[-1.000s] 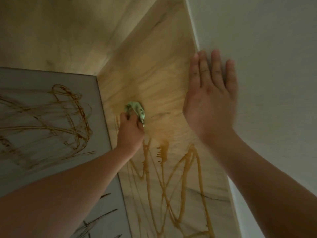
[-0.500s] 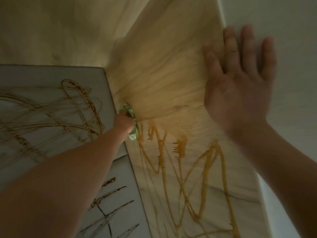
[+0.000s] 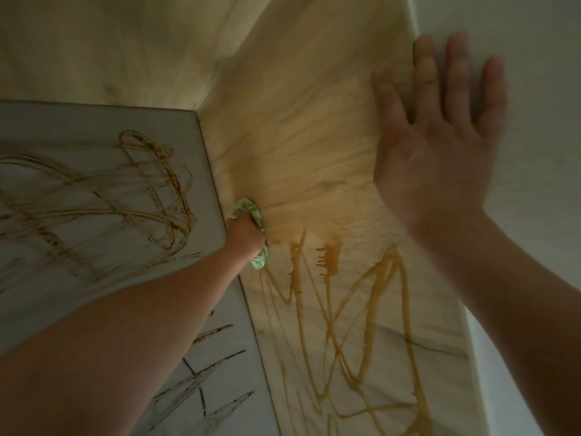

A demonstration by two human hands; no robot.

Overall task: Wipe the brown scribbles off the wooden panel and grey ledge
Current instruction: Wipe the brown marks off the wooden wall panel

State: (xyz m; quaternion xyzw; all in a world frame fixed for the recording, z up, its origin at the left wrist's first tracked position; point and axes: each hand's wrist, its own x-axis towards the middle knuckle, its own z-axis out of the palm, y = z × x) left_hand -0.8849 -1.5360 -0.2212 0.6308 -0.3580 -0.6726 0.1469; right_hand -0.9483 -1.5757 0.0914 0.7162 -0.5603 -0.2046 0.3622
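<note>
A wooden panel (image 3: 301,136) runs up the middle, smeared brownish in its upper part. Thick brown scribbles (image 3: 345,325) cover its lower part. My left hand (image 3: 246,236) grips a crumpled pale green cloth (image 3: 254,215) and presses it on the panel's left edge, just above the scribbles. The grey ledge (image 3: 63,127) lies to the left, with brown scribbles (image 3: 125,199) on it and darker strokes lower down. My right hand (image 3: 440,146) is spread flat, fingers straight, across the panel's right edge and the white wall.
A white wall (image 3: 534,121) borders the panel on the right. Another pale wooden surface (image 3: 110,42) fills the top left, above the ledge.
My left hand with the cloth went from the panel's middle down and left to its left edge. The right hand's fingers spread apart. The view shifted.
</note>
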